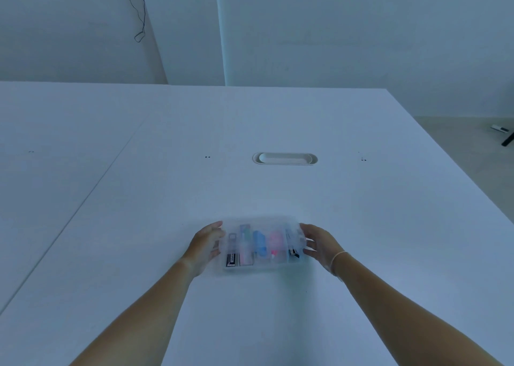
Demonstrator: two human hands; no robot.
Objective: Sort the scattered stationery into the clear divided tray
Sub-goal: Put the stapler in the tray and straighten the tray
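White walls (361, 32) are seen behind a broad white bench (167, 185), with a dark cable (139, 12) hanging on the wall at upper left. An oval cable grommet (284, 158) is set into the bench top beyond the work area, and a seam (91, 187) is seen running diagonally across the bench surface on the left.

The clear divided tray (261, 244) is located on the bench near the front centre, between both hands. Its outline is blurred. Its compartments are seen to be filled: a black item with pale lettering (231, 260) at the near left, a green and pink item (246, 243) beside it, a blue item (261, 244) in the middle, a pink item (277, 243) to its right, and a dark item (293, 252) at the right end. Finer identification of these items is prevented by blur.

The left hand (204, 247) is pressed against the left end of the tray, fingers curled round its edge. The right hand (319, 243) is placed against the right end, fingers spread along the wall. The tray is thus gripped from both sides. A pale band (340, 255) is worn on the right wrist. No loose stationery is seen on the bench around the tray.
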